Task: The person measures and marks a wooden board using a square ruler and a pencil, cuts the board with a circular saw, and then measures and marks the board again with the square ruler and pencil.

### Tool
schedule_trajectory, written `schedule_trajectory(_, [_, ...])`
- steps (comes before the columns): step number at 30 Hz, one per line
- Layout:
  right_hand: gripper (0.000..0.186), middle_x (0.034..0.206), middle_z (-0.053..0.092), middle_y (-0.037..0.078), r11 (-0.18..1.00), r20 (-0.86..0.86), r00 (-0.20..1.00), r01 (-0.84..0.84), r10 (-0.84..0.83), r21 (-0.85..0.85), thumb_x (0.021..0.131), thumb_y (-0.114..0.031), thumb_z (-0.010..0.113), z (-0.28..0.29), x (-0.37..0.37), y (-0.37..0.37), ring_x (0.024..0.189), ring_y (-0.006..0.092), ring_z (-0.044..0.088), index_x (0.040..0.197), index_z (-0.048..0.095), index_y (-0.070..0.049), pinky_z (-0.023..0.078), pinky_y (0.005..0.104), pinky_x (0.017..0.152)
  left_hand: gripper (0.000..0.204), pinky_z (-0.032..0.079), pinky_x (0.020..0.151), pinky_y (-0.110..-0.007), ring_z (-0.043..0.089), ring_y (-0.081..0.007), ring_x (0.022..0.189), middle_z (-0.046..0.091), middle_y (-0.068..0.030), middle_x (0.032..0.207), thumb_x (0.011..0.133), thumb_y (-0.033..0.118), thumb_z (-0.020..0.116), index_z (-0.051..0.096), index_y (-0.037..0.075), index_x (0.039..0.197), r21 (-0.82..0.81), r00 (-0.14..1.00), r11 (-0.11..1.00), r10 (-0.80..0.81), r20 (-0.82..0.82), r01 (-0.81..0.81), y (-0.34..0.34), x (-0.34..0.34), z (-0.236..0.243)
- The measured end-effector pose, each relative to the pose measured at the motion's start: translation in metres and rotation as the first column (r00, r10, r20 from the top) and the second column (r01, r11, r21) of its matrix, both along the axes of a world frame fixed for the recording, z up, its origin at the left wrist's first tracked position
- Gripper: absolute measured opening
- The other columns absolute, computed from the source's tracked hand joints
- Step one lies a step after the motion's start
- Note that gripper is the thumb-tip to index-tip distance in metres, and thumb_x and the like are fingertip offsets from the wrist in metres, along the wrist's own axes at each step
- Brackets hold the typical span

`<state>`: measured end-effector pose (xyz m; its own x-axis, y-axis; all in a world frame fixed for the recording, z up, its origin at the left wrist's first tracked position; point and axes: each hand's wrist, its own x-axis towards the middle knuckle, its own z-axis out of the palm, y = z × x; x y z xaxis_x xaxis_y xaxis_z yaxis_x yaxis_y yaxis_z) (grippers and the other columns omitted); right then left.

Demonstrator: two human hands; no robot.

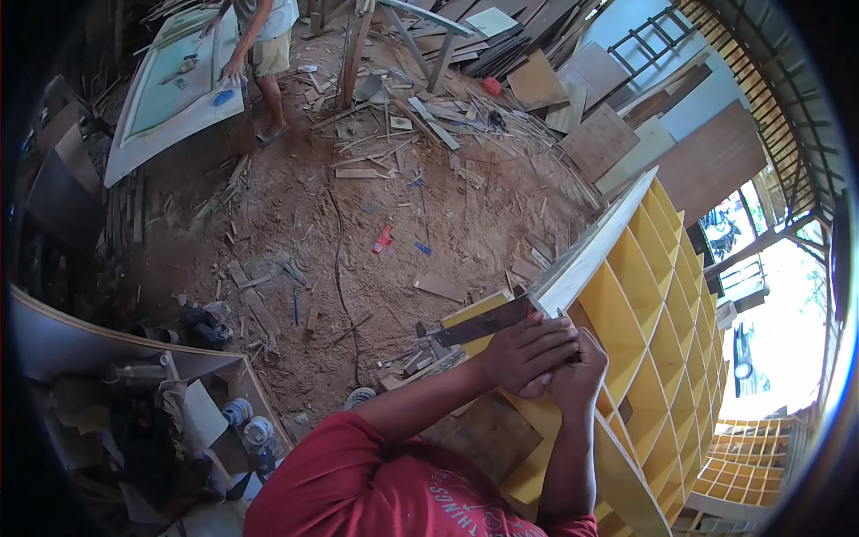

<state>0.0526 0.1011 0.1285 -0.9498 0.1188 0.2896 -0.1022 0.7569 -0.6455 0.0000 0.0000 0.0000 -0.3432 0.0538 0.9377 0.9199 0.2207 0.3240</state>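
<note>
My left hand point(528, 349) and my right hand point(580, 367) meet at the lower corner of a long white strip point(599, 233) along the edge of a yellow wooden lattice panel point(662, 340). My left fingers are bent over a small dark thing, and my right fingers are closed beside them; what they hold is mostly hidden. A dark flat piece point(479, 327), possibly a blade, reaches leftward from just above my left hand, over a yellow board point(465, 309).
A person point(264, 45) stands at a pale framed panel point(152, 134). Scrap wood and a cable point(338, 259) lie on the dirt floor point(385, 268). Leaning sheets point(689, 161) line the right wall. An open box point(242, 376) with cans sits lower left.
</note>
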Motion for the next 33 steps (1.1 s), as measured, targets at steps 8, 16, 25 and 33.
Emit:
schedule_trajectory(8, [0.012,0.077,0.058,0.011,1.000,-0.051,0.999,0.017,-0.018,-0.021,0.086,0.006,0.070,-0.003,0.009,-0.003,0.072,0.0172,0.057,0.084,0.059,0.003,0.050,0.0335,0.069,0.053,0.032,0.133,-0.054,0.061,-0.0300,0.147,0.071,-0.0129,0.145,0.098,0.036,0.053,0.073,0.008,0.138,0.037,0.998,0.999,0.030,-0.051,-0.028,0.001,0.006,-0.004])
schedule_trajectory(16, [0.032,0.106,0.071,0.011,0.995,0.081,0.992,-0.094,0.097,-0.035,0.087,0.004,0.073,0.019,0.020,0.010,0.097,0.0201,0.070,0.119,0.071,0.001,0.055,0.0342,0.090,0.050,0.030,0.134,-0.054,0.063,-0.0280,0.142,0.072,-0.0097,0.141,0.104,0.039,0.048,0.073,0.010,0.137,0.034,0.998,0.998,0.050,-0.036,-0.049,0.002,0.003,0.000])
schedule_trajectory(25, [0.036,0.112,0.077,0.012,0.916,-0.162,0.917,-0.321,0.364,0.240,0.097,-0.003,0.074,0.090,0.042,-0.031,0.098,0.0255,0.074,0.132,0.072,0.000,0.057,0.0390,0.086,0.044,0.036,0.132,-0.054,0.064,-0.0283,0.140,0.072,-0.0091,0.137,0.090,0.031,0.068,0.075,0.012,0.129,-0.021,0.999,0.999,0.050,0.014,-0.049,0.008,-0.002,0.002])
schedule_trajectory(33, [0.015,0.096,0.076,0.007,0.275,0.438,0.668,-0.688,0.602,0.672,0.089,-0.017,0.076,-0.065,0.010,-0.166,0.093,0.0260,0.077,0.099,0.072,-0.006,0.060,0.0409,0.083,0.040,0.040,0.130,-0.056,0.065,-0.0329,0.137,0.073,-0.0136,0.131,0.091,0.025,0.066,0.073,0.004,0.124,0.092,0.994,0.992,0.093,-0.056,-0.088,0.008,0.002,0.006])
